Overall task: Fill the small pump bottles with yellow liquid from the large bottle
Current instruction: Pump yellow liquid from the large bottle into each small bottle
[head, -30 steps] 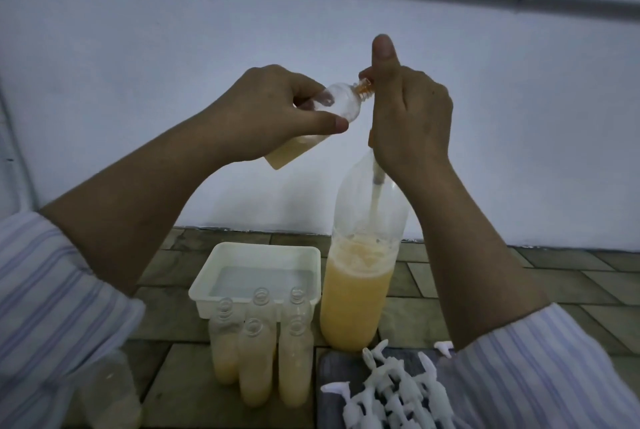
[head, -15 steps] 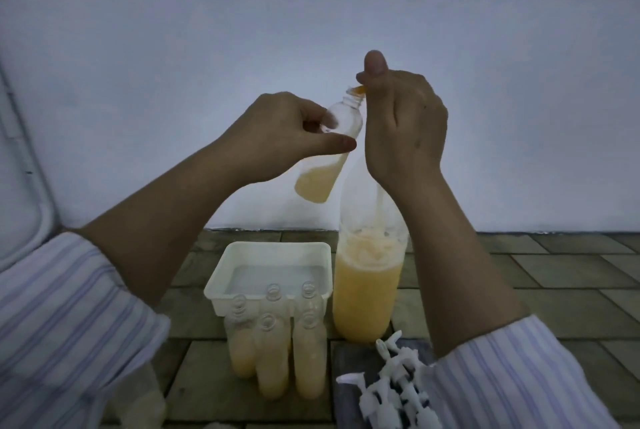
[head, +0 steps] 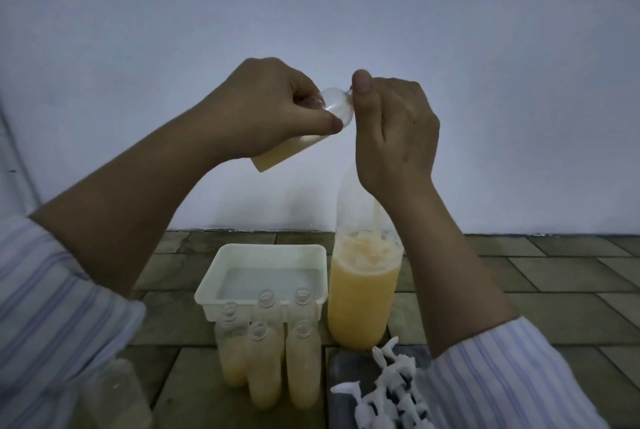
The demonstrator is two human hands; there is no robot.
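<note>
My left hand (head: 273,110) grips a small clear bottle (head: 332,110), tilted with its neck toward my right hand and some yellow liquid pooled at its lower end (head: 277,156). My right hand (head: 394,130) is curled, thumb up, at the small bottle's mouth, above the top of the large bottle (head: 363,290); what its fingers grip is hidden. The large bottle stands on the tiled floor, about half full of yellow liquid. Several small filled bottles (head: 266,359) without caps stand in front of a white tub.
A white plastic tub (head: 311,255) holding clear liquid sits left of the large bottle. White pump heads (head: 388,394) are heaped on a dark tray at the bottom right. A clear container (head: 114,397) shows at the bottom left. A white wall stands behind.
The small bottle in my left hand has tilted flatter and its liquid has pooled toward the base. Both hands stay together above the large bottle.
</note>
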